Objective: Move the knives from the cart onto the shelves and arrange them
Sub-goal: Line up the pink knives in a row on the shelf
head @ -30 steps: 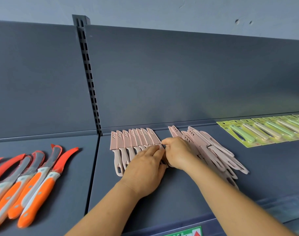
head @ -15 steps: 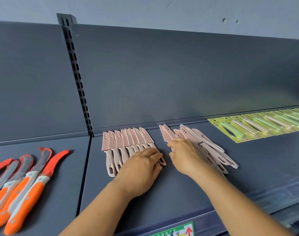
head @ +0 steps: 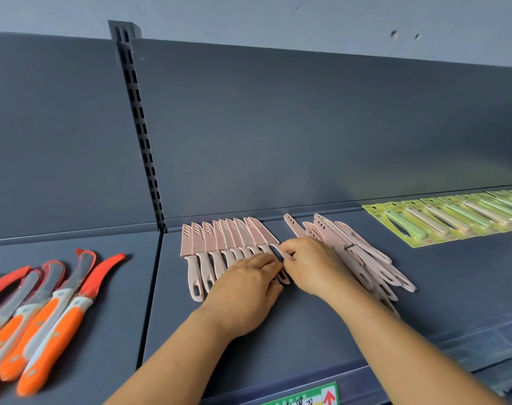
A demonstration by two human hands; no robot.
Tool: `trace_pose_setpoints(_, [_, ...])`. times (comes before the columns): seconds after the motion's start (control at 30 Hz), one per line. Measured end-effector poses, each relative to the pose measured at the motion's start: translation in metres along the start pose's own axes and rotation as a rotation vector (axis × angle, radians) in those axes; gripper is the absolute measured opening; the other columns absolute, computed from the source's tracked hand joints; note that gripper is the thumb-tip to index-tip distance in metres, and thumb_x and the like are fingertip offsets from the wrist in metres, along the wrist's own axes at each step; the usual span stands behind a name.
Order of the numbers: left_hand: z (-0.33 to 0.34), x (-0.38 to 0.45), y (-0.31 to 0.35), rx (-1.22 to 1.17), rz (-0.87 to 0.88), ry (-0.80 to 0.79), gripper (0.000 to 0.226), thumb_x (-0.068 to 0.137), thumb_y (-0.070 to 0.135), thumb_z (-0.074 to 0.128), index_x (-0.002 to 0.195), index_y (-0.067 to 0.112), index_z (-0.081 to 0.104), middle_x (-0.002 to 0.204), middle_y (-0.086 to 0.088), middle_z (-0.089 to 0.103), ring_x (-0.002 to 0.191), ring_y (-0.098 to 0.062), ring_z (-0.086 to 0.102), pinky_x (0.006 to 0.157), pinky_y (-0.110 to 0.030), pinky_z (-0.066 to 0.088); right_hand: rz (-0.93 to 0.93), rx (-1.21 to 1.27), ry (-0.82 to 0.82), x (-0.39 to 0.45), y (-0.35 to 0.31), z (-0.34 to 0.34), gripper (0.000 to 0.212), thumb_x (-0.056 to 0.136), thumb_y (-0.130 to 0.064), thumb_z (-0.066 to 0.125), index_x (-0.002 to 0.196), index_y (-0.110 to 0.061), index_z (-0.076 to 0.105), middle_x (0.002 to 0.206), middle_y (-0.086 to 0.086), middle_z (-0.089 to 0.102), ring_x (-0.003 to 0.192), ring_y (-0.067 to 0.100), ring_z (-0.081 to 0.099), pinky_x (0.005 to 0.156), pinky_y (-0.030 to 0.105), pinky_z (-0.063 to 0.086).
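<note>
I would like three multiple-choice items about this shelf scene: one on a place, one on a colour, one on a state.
1. Where do the green packaged knives lie?
A. right of the pink knives
B. left of the orange knives
C. under the hands

2. What colour is the neat row of knives?
A. blue
B. pink
C. black

3. How does the loose pile of knives lie?
A. in an even row
B. standing upright
C. overlapping, untidy

Answers: 1 A, they lie at the far right of the shelf; 2 B, sheaths and handles are pink; 3 C, the knives cross one another.
</note>
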State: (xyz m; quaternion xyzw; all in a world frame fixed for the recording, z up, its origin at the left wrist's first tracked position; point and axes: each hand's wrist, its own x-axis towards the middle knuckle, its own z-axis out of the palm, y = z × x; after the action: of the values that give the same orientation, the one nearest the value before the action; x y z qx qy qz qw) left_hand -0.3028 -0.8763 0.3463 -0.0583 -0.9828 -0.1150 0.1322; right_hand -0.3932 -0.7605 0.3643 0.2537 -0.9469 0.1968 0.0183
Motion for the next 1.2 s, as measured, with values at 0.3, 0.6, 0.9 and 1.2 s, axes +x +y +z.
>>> trace_pose_setpoints(0.3, [0.001, 0.001, -0.002, 0.022, -0.004, -0.006, 0.045, 0.1, 0.034, 0.035, 0.143, 0.024, 0.038, 0.149, 0.009, 0.034, 0.13, -0.013, 0.036, 0.105, -0.016, 0.018, -0.03, 0.019, 0.02, -0.003, 0.008, -0.003, 0.026, 0.095, -0.025, 0.044, 0.077, -0.01, 0.054, 0.079, 0.003, 0.054, 0.078, 0.028, 0.048, 0.058, 0.031, 0.037])
trace_pose_setpoints(0.6, [-0.007, 0.005, 0.011, 0.054, 0.085, -0.099, 0.047, 0.101, 0.032, 0.033, 0.147, 0.025, 0.027, 0.154, 0.008, 0.024, 0.141, -0.011, 0.021, 0.111, -0.019, 0.012, 0.005, -0.113, -0.006, -0.021, 0.044, -0.012, 0.021, 0.093, -0.014, 0.041, 0.072, -0.016, 0.047, 0.087, 0.002, 0.05, 0.088, 0.027, 0.048, 0.068, 0.036, 0.042])
trace_pose_setpoints(0.9, [-0.001, 0.019, 0.022, 0.125, 0.048, -0.189, 0.05, 0.099, 0.037, 0.036, 0.145, 0.021, 0.03, 0.153, 0.004, 0.025, 0.14, -0.016, 0.024, 0.113, -0.027, 0.017, -0.011, -0.205, -0.049, -0.013, 0.043, -0.021, 0.011, 0.095, -0.018, 0.046, 0.085, -0.02, 0.05, 0.095, 0.003, 0.056, 0.085, 0.023, 0.043, 0.065, 0.029, 0.032])
trace_pose_setpoints(1.2, [0.011, 0.016, 0.019, 0.038, 0.031, -0.019, 0.033, 0.097, 0.039, 0.039, 0.126, 0.03, 0.051, 0.133, 0.013, 0.045, 0.122, -0.011, 0.044, 0.104, -0.02, 0.025, 0.014, -0.27, -0.026, -0.001, 0.031, -0.016, 0.011, 0.09, -0.011, 0.054, 0.099, -0.015, 0.057, 0.104, 0.007, 0.06, 0.093, 0.029, 0.059, 0.064, 0.031, 0.041])
